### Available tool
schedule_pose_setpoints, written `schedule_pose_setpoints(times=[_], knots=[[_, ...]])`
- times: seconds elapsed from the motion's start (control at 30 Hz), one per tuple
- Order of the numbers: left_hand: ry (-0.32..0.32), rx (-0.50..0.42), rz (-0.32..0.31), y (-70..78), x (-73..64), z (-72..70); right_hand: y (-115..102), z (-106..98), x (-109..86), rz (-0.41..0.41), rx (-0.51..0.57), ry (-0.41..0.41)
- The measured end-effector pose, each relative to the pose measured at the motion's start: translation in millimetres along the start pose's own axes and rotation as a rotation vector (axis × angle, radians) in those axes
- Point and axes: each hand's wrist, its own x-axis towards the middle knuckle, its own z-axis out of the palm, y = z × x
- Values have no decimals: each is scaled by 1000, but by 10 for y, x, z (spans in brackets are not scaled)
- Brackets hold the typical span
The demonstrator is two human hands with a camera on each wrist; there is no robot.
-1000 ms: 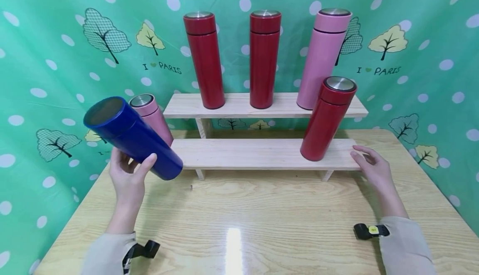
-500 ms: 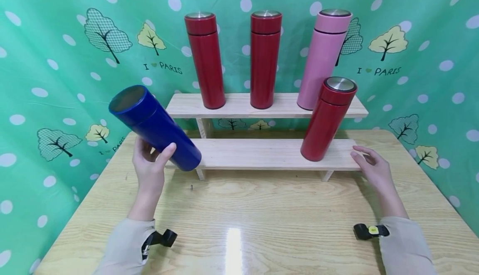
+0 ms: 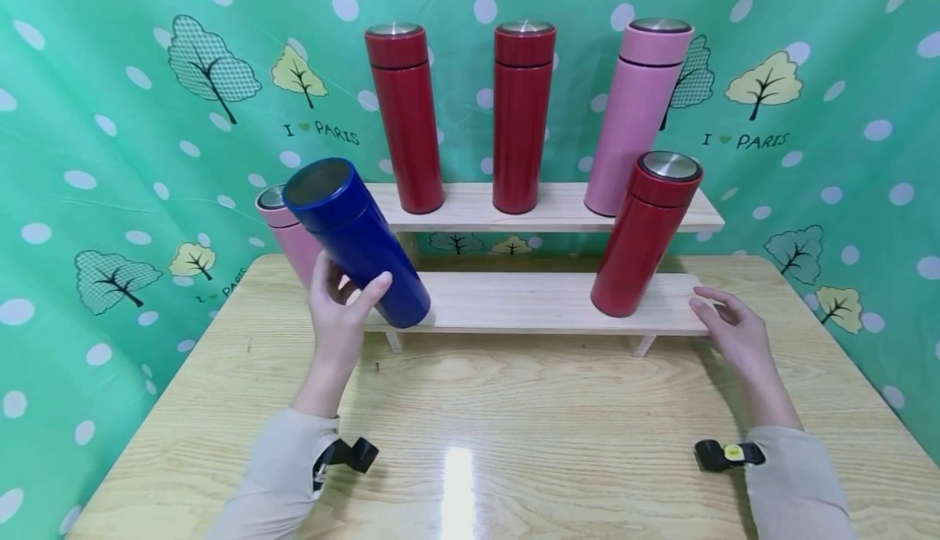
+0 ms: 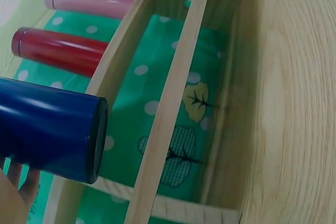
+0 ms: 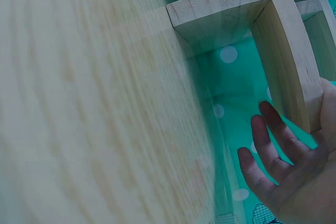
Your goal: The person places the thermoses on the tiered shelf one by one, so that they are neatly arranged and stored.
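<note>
My left hand (image 3: 338, 312) grips a dark blue thermos bottle (image 3: 360, 238) around its side, thumb in front. The bottle leans to the left, its lower end over the left part of the lower wooden shelf (image 3: 507, 302). In the left wrist view, fingers (image 4: 31, 187) show under the blue bottle (image 4: 47, 129). At the shelf's right end, my right hand (image 3: 738, 332) holds the board's edge with thumb and index finger. The right wrist view has its other fingers (image 5: 268, 153) spread loosely below the board (image 5: 294, 51).
A red bottle (image 3: 639, 246) stands toward the right of the lower shelf. On the upper shelf (image 3: 470, 210) are two red bottles (image 3: 407, 124) (image 3: 521, 124) and a pink one (image 3: 635, 116). Another pink bottle (image 3: 290, 238) sits at the left, partly behind the blue one.
My left hand has carried the blue bottle to the right and slightly up, from left of the lower shelf to over its left part. The right hand has stayed put.
</note>
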Motion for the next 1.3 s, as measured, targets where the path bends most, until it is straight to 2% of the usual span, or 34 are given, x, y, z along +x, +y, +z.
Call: schedule_pose_setpoints(times=[0.5,0.83,1.1,1.3], knots=[[-69,37,-39,-73,-20,315,17,-1,10,6,7,-5],[-122,50,-22,-118,-14,472,12,6,9,3,0,3],[-194,102,-21,-125,-18,619,21,7,22,16,-10,-2],[-204,115,-4,-164,-56,755,22,3,24,8,-3,0]])
